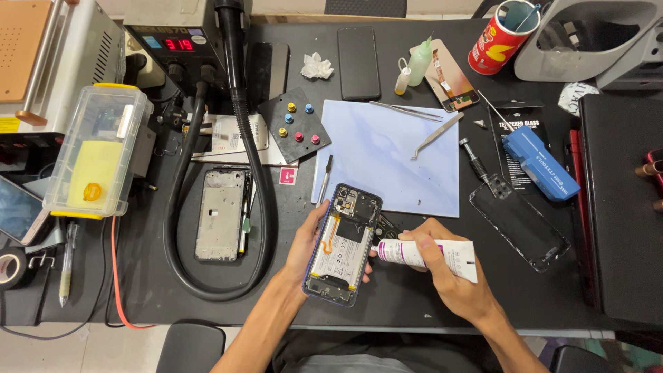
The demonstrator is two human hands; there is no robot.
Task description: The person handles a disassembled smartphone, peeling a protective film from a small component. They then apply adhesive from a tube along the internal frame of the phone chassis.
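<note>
While the left hand (309,243) cradles the opened phone (343,243) by its edges above the dark surface (414,290), the right hand (449,273) pinches a soft white glue tube (425,254), nozzle at the phone's fragile, light frame.

Setting: phone repair workshop, one black workbench (414,304). Evidence: hot-air rework station (176,31) with red digital readout and thick black hose (259,207); opened phone (343,243) with battery exposed; bare phone frame (221,214); tweezers (436,135) on a pale blue work mat (387,169); screwdriver (476,162); solvent bottles (414,63); clear back cover (519,224).
</note>
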